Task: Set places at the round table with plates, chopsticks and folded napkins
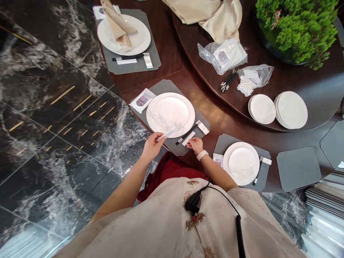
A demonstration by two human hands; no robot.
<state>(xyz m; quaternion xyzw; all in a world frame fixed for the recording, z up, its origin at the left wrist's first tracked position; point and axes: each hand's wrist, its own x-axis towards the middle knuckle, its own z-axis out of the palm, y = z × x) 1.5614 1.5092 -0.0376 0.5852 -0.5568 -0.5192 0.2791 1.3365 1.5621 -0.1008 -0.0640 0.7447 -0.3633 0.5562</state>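
Note:
My left hand (pixel 152 147) pinches a slim white paper packet (pixel 168 132) over the front rim of a large white plate (pixel 150 118). On that plate rests a smaller white plate (pixel 172 111). To the right, my right hand (pixel 195 144) has its fingers closed at the near end of a second slim white packet (pixel 189 138), which lies on the grey placemat (pixel 166 86). Beside that packet are black chopsticks (pixel 185 134), their upper ends on a white rest (pixel 202 127). A wet-wipe sachet (pixel 142 100) with a printed emblem lies left of the plates.
Behind is a setting with a folded beige napkin (pixel 118 27). At right stand another plate setting (pixel 243 163) and a bare placemat (pixel 299 168). The turntable (pixel 193 53) carries stacked plates (pixel 291 109), loose chopsticks (pixel 228 80), plastic bags (pixel 223 55), beige cloth (pixel 223 19) and a plant (pixel 301 32).

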